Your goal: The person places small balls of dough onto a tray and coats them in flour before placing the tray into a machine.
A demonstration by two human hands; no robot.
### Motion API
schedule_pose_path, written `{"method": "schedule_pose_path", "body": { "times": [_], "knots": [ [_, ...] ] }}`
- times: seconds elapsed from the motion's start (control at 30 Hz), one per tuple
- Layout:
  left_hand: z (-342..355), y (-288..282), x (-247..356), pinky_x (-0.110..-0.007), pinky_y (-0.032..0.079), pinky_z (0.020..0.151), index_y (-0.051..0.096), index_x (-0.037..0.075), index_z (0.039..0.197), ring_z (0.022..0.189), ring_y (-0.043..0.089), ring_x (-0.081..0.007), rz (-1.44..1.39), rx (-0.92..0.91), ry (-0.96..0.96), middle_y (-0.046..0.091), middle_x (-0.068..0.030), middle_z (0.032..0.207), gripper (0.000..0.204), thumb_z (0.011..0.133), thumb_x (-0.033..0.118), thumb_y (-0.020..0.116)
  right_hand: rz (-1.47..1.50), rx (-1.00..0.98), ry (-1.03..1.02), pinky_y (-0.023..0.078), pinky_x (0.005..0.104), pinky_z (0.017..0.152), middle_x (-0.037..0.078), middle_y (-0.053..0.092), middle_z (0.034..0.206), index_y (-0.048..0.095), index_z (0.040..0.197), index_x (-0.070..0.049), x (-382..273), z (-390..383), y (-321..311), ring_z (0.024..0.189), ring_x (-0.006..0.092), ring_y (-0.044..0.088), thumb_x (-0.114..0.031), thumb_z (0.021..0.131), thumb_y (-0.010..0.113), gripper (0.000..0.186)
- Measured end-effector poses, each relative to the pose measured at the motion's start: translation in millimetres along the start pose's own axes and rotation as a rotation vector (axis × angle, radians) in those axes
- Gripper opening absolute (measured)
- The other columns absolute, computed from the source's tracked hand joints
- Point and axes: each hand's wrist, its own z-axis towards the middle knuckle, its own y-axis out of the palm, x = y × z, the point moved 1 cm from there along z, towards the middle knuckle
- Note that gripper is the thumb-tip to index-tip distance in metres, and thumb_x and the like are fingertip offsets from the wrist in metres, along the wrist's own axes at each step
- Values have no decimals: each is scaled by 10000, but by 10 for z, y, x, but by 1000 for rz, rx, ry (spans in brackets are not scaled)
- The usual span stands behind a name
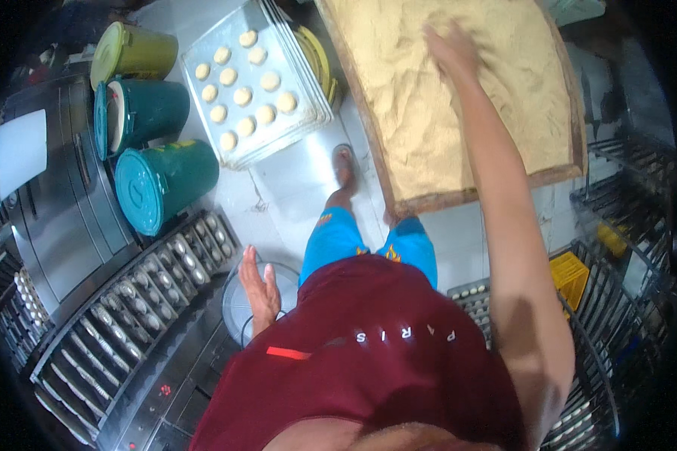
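Observation:
My right arm reaches forward to a wooden-edged board (pixel 459 197) spread with a thick layer of pale yellow crumbs or coarse flour (pixel 410 113). My right hand (pixel 453 54) touches this layer near its far side, fingers spread and somewhat blurred. Nothing shows in its grip. Down by my left side, my left hand (pixel 259 292) hangs open, its fingers apart, above a round mesh-like disc (pixel 237 301). Ahead and to the left, several round pieces of dough (pixel 242 96) lie in rows on the top sheet of a stack of metal trays (pixel 293 124).
Two green lidded drums (pixel 169 177) (pixel 154 109) and a yellow one (pixel 147 52) stand at the left. A rack with loaded trays (pixel 139 289) runs along the lower left. Dark metal racks (pixel 609 316) and a yellow crate (pixel 569 278) are on the right.

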Motion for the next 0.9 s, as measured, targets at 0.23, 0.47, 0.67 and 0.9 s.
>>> {"method": "schedule_pose_path", "body": {
  "times": [0.23, 0.47, 0.67, 0.9],
  "knots": [
    [-150, 232, -76, -527, 218, 1189, 341, -12, 1528, 1446, 348, -403, -60, 28, -37, 388, -251, 1550, 551, 1070, 269, 462, -641, -246, -602, 194, 741, 1152, 95, 256, 1666, 316, 1596, -309, -259, -965, 377, 1519, 443, 191, -669, 858, 616, 874],
    [244, 267, 112, -531, 221, 1188, 347, -25, 1522, 1446, 355, -401, -90, 60, -64, 402, -248, 1544, 569, 1052, 267, 479, -626, -334, -881, 219, 741, 1127, 122, 372, 1582, 613, 1364, -239, 1070, -1731, -220, 1485, 428, 265, -374, 752, 802, 655],
    [323, 420, 152, -526, 227, 1188, 373, -10, 1515, 1442, 365, -405, -91, 145, -28, 410, -255, 1540, 560, 1047, 274, 489, -609, -182, -725, 303, 626, 1151, 174, 394, 1554, 623, 1348, -205, 1290, -813, -676, 1447, 439, 327, -327, 766, 818, 626],
    [-200, 549, 830, -513, 253, 1184, 423, -5, 1486, 1425, 382, -413, -6, 130, -219, 429, -255, 1522, 563, 1035, 315, 531, -574, -302, -796, 396, 527, 1104, 258, 438, 1499, 597, 1353, -84, 937, -631, -851, 1355, 473, 438, -279, 827, 785, 592]
  ]
}}
